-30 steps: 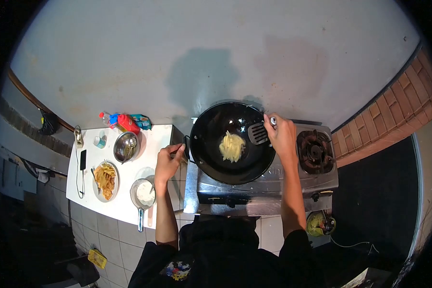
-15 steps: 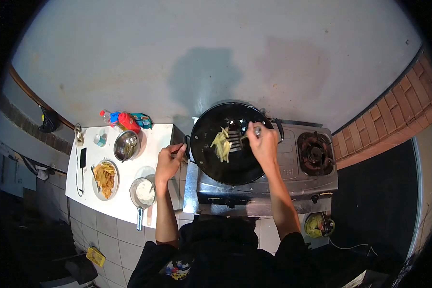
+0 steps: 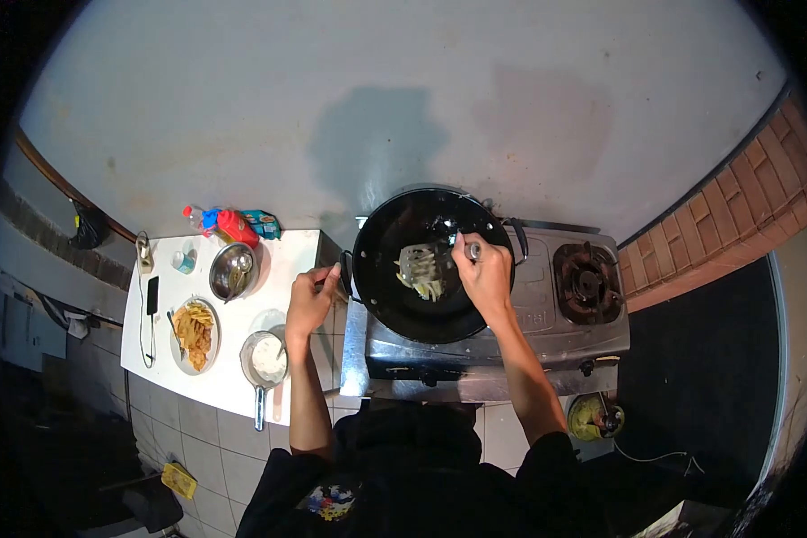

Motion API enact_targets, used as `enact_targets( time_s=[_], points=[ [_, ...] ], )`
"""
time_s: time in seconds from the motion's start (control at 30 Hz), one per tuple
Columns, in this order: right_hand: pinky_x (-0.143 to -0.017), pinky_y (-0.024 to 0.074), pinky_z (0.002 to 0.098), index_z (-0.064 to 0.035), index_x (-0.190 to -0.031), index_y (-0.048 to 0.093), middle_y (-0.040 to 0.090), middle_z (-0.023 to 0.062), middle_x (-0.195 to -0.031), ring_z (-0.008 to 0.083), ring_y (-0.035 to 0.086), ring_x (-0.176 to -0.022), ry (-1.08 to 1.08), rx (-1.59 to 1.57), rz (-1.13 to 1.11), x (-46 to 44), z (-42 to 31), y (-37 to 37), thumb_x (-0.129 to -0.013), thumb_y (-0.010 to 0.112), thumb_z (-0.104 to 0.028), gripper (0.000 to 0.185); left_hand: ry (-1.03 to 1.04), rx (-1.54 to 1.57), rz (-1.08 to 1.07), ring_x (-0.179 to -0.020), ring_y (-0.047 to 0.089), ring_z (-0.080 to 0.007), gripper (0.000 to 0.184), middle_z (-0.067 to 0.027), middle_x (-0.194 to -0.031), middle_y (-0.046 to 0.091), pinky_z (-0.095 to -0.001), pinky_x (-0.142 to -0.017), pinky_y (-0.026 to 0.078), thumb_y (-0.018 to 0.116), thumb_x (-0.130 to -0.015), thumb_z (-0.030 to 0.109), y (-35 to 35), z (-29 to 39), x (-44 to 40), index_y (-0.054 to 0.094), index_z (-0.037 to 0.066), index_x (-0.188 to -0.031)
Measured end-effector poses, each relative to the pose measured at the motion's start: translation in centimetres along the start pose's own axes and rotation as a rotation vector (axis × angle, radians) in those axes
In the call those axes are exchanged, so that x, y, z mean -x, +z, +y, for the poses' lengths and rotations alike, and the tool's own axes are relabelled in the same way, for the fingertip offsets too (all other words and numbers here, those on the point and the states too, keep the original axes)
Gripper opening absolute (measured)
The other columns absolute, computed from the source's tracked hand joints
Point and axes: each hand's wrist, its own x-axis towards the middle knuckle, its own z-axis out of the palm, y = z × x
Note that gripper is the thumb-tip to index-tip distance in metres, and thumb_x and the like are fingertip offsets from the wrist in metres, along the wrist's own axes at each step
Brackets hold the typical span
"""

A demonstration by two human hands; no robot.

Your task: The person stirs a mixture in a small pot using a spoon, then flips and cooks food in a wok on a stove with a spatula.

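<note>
A large black wok (image 3: 412,321) sits on the left side of the steel gas stove. My left hand (image 3: 311,303) is closed on the wok's left side handle (image 3: 346,274). In my right hand (image 3: 488,280), above the right part of the wok, is a slotted spatula (image 3: 416,261). Its slotted head lies over a small heap of pale yellow strips (image 3: 430,287), which look like cut potato. The head partly hides them. The wok's dark surface shines around the strips.
On the white table (image 3: 175,386) at left stand a plate of fried food (image 3: 195,336), a metal bowl (image 3: 234,271), a small pan with white contents (image 3: 266,357), a phone (image 3: 153,295) and several packages. A second burner (image 3: 588,283) is at right.
The spatula head has moved left and its slotted face now covers part of the strips. The strips sit a little lower and more bunched. My left hand stays on the handle.
</note>
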Motion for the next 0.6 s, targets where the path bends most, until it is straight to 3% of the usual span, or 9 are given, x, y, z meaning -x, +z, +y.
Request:
enact_targets(
  time_s=[0.13,0.33,0.43,0.6],
  points=[
    [-0.047,0.0413,0.0426,0.0019,-0.073,0.062,0.055,0.0209,-0.057,0.0394,0.057,-0.051,-0.011,-0.004,-0.014,0.4,1.5,0.0,-0.087,0.064,-0.014,0.022,-0.022,0.011,-0.008,-0.086,0.065,-0.0225,0.039,-0.0199,-0.087,0.070,-0.0334,-0.081,0.047,0.059,-0.095,0.030,-0.2,0.2,0.0,0.069,-0.008,-0.095],
    [-0.049,0.0427,0.0418,0.0020,-0.075,0.065,0.055,0.0228,-0.057,0.0396,0.057,-0.052,0.134,0.239,0.027,-1.3,1.8,-4.2,-0.088,0.062,-0.018,0.025,0.022,0.013,0.011,-0.087,0.066,-0.0240,0.038,-0.0211,-0.088,0.070,-0.0336,-0.080,0.048,0.060,-0.095,0.029,0.1,-0.4,0.0,0.068,-0.008,-0.096],
    [-0.051,0.0440,0.0432,0.0020,-0.074,0.065,0.055,0.0231,-0.058,0.0407,0.057,-0.053,0.082,0.352,0.037,-1.8,2.2,-4.8,-0.088,0.062,-0.018,0.025,0.004,0.016,0.011,-0.087,0.066,-0.0247,0.038,-0.0209,-0.089,0.070,-0.0339,-0.080,0.048,0.060,-0.094,0.029,0.1,0.0,0.1,0.069,-0.008,-0.096],
    [-0.054,0.0435,0.0477,0.0032,-0.067,0.061,0.055,0.0247,-0.057,0.0444,0.056,-0.055,0.113,0.257,0.058,-1.2,3.0,-1.1,-0.087,0.062,-0.017,0.028,0.012,0.010,0.014,-0.086,0.066,-0.0246,0.039,-0.0201,-0.087,0.070,-0.0338,-0.079,0.048,0.060,-0.094,0.031,0.1,0.1,0.1,0.069,-0.007,-0.096]
  ],
)
